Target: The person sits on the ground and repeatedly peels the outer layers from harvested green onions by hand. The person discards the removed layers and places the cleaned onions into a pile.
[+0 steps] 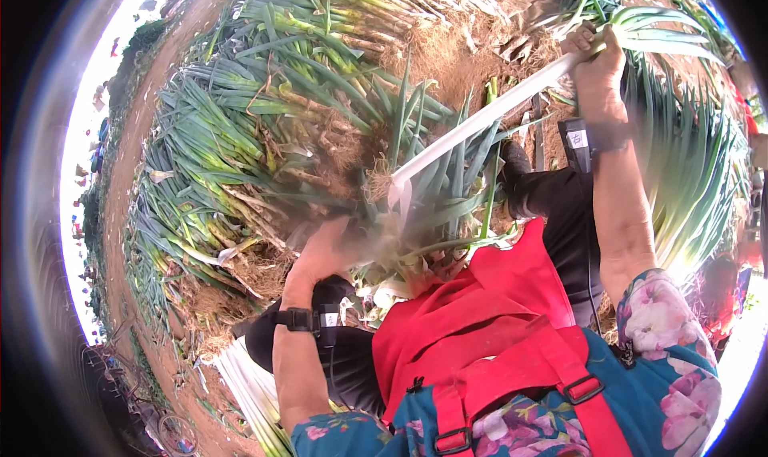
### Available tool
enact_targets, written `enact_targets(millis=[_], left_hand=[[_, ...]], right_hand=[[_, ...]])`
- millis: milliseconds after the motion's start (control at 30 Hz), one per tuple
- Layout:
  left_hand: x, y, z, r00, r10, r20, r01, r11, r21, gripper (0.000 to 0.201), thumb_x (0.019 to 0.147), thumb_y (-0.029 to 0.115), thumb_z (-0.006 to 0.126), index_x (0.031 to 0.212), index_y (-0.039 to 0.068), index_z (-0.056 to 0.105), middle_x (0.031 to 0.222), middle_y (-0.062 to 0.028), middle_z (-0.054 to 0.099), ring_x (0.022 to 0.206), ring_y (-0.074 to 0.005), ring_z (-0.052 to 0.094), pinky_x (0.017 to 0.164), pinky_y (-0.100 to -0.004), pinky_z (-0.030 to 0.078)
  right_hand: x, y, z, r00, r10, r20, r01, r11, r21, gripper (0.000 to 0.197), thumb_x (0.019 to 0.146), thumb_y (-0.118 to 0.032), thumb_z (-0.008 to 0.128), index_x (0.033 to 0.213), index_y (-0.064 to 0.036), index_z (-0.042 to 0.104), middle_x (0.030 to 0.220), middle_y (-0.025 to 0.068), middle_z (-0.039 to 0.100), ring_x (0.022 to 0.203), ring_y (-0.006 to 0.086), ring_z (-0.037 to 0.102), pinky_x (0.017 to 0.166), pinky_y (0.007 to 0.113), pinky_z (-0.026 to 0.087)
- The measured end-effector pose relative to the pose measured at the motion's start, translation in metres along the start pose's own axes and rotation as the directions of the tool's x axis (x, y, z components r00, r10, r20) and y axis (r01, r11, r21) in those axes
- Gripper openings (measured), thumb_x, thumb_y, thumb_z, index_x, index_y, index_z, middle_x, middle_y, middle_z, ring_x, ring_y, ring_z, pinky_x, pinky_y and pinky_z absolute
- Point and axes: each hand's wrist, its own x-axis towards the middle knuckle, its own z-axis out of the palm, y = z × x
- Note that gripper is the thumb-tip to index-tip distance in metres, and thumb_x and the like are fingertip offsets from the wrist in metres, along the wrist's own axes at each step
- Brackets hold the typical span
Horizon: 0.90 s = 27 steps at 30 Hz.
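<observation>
My right hand (596, 61), raised at the upper right, is closed around a long green onion (488, 109) where its white shaft meets the green leaves. The onion slants down to the left, and its rooted end (378, 181) hangs over the middle, with a loose strip of skin below it. My left hand (326, 245) is lower, left of that end and apart from the shaft; its fingers are smeared by motion. Peeled-off leaves and skins (400, 261) lie in front of my red apron (472, 305).
Unpeeled green onions with earthy roots make a large heap (216, 129) on the left and far side. White-stemmed onions (248, 393) lie at the lower left, and a leafy bundle (680, 161) lies at the right. My dark-trousered knees flank the peelings.
</observation>
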Motion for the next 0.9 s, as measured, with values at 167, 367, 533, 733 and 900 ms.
enact_targets(millis=[167, 367, 533, 733, 900], left_hand=[[0.023, 0.082, 0.021, 0.949, 0.291, -0.121, -0.279, 0.599, -0.750, 0.080, 0.084, 0.017, 0.078, 0.150, -0.003, 0.037, 0.141, -0.0157, 0.054, 0.130, -0.0219, 0.048, 0.109, -0.0321, 0.037], [0.027, 0.073, 0.056, 0.947, 0.163, -0.278, -0.307, 0.721, -0.622, 0.024, 0.088, -0.006, 0.060, 0.112, -0.004, 0.057, 0.085, -0.0101, 0.062, 0.073, -0.0155, 0.061, 0.062, -0.0289, 0.049], [-0.022, 0.071, 0.051, 0.963, -0.111, -0.247, -0.221, 0.200, -0.955, 0.010, 0.091, 0.002, 0.063, 0.100, 0.001, 0.060, 0.074, -0.0027, 0.054, 0.060, -0.0108, 0.046, 0.054, -0.0256, 0.036], [-0.067, 0.016, 0.023, 0.883, -0.112, -0.457, -0.446, 0.106, -0.889, 0.021, 0.099, 0.019, 0.060, 0.112, 0.003, 0.063, 0.065, 0.0002, 0.045, 0.050, -0.0095, 0.037, 0.047, -0.0262, 0.032], [-0.079, 0.029, 0.013, 0.966, -0.088, -0.243, -0.012, 0.923, -0.384, 0.040, 0.089, 0.022, 0.070, 0.123, 0.001, 0.067, 0.109, -0.0132, 0.065, 0.103, -0.0244, 0.061, 0.091, -0.0364, 0.046]], right_hand=[[-0.009, 0.017, 0.006, 0.986, 0.078, -0.149, -0.073, 0.996, 0.042, 0.030, 0.100, -0.031, 0.052, 0.097, -0.0010, 0.049, 0.072, 0.0033, 0.043, 0.062, 0.0147, 0.043, 0.059, 0.030, 0.038], [-0.018, 0.034, 0.014, 0.936, 0.080, -0.342, -0.063, 0.996, 0.060, 0.031, 0.098, -0.033, 0.052, 0.083, -0.0072, 0.044, 0.066, 0.0059, 0.046, 0.060, 0.0184, 0.048, 0.058, 0.032, 0.043], [-0.017, 0.049, 0.001, 0.962, 0.133, -0.238, -0.125, 0.991, 0.050, 0.033, 0.098, -0.038, 0.051, 0.094, -0.0055, 0.054, 0.064, -0.0004, 0.048, 0.055, 0.0138, 0.049, 0.052, 0.033, 0.042], [-0.002, 0.019, -0.009, 0.893, 0.112, -0.435, -0.055, 0.988, 0.142, 0.034, 0.100, -0.039, 0.048, 0.091, -0.0073, 0.053, 0.062, -0.0017, 0.045, 0.052, 0.0137, 0.045, 0.048, 0.031, 0.039], [-0.018, 0.046, -0.005, 0.921, 0.139, -0.365, -0.105, 0.988, 0.111, 0.032, 0.097, -0.038, 0.056, 0.095, -0.0069, 0.053, 0.069, 0.0005, 0.047, 0.059, 0.0151, 0.047, 0.056, 0.032, 0.042]])
